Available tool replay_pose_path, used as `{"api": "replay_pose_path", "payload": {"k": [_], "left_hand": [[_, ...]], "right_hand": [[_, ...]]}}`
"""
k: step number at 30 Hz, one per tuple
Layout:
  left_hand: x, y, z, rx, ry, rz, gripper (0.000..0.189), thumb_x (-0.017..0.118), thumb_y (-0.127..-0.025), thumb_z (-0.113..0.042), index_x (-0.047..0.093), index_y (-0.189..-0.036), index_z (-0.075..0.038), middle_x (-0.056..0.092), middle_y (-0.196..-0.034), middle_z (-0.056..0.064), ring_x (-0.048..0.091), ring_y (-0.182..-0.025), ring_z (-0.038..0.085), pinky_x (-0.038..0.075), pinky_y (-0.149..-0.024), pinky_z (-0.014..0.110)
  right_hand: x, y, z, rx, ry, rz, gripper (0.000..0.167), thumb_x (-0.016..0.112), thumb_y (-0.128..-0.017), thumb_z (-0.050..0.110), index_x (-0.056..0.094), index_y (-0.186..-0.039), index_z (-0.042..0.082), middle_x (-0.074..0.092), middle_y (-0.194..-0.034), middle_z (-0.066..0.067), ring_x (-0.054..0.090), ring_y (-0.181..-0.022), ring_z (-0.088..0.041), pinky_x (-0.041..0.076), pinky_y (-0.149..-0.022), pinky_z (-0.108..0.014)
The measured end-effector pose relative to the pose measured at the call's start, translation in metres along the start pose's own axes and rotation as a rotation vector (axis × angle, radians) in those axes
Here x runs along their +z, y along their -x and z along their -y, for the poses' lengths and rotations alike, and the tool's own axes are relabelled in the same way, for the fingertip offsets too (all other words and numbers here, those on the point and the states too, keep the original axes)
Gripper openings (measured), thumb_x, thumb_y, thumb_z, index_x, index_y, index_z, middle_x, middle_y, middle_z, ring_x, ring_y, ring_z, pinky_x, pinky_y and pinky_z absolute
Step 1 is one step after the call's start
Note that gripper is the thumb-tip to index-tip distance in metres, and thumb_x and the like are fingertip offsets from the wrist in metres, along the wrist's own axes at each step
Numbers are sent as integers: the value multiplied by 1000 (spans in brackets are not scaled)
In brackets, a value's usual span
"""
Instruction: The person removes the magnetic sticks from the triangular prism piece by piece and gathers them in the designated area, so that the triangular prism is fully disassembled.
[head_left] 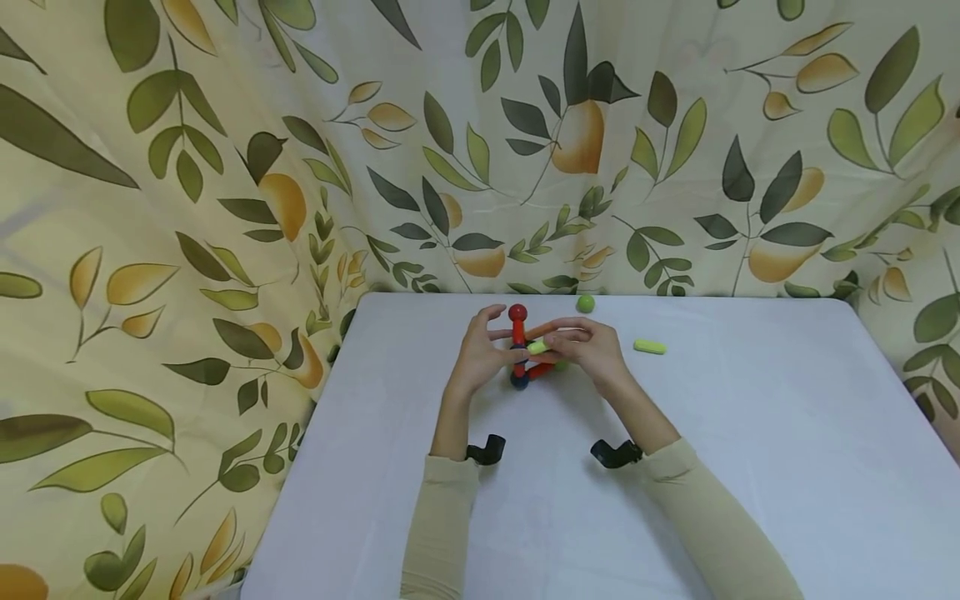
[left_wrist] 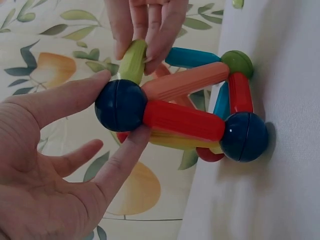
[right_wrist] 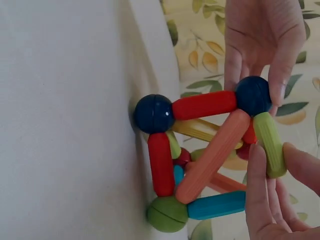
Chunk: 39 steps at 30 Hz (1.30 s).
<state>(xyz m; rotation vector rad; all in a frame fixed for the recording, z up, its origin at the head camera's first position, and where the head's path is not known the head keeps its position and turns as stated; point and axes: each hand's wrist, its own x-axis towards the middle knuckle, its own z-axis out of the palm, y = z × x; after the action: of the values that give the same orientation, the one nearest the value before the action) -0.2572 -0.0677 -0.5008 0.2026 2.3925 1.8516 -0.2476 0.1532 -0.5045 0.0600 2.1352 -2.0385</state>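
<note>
A framework of magnetic rods and balls stands on the white table. My left hand (head_left: 480,354) pinches its upper dark blue ball (left_wrist: 120,106) between thumb and a finger. In my right hand (head_left: 596,354), thumb and fingers pinch a light green magnetic rod (right_wrist: 271,145), whose end touches that ball. A red rod (right_wrist: 205,105) joins the upper ball to a lower dark blue ball (right_wrist: 154,114). Slanting from the upper ball, a coral rod (right_wrist: 212,155) meets a green ball (right_wrist: 167,215), where a teal rod (right_wrist: 217,205) also attaches. Yellow rod and red balls behind are partly hidden.
A loose green ball (head_left: 586,303) lies near the table's back edge. Right of my right hand lies a loose yellow-green rod (head_left: 649,347). Behind the white table (head_left: 750,433) hangs a leaf-and-fruit patterned curtain (head_left: 480,150), which also runs along the left side.
</note>
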Motion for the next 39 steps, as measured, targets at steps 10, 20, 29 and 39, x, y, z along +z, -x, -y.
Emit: {"api": "replay_pose_path", "payload": {"k": [10,20,29,39], "left_hand": [[1,1,0,-37,-30,-7,90,93,-79,-11,45,-155,-20,40,-159,10,67,-120,22,60,-92,42],[2,2,0,-44,-46,-10,92,94,-78,-12,44,-156,-17,40,-158,9,67,-119,22,59,-92,46],[-10,4,-1,-7,-63,13,92,91,-81,-9,41,-158,-15,41,-158,12,66,-120,23,60,-88,41],[-10,5,1,-37,-95,20,92,91,-82,-12,40,-159,-17,44,-155,6,61,-127,24,60,-88,41]], "right_hand": [[-1,2,3,57,-26,-34,57,81,-94,24,59,-143,5,73,-126,-14,75,-101,-19,46,-114,-44],[0,5,-1,74,-78,-62,55,82,-93,24,60,-141,8,77,-116,-7,76,-101,-18,46,-113,-46],[-18,7,4,5,-240,-145,45,79,-94,14,61,-134,3,79,-105,-3,78,-95,-17,58,-92,-34],[-50,19,0,-4,-235,-201,46,79,-94,11,57,-133,-2,78,-99,2,77,-92,-12,60,-86,-32]]}}
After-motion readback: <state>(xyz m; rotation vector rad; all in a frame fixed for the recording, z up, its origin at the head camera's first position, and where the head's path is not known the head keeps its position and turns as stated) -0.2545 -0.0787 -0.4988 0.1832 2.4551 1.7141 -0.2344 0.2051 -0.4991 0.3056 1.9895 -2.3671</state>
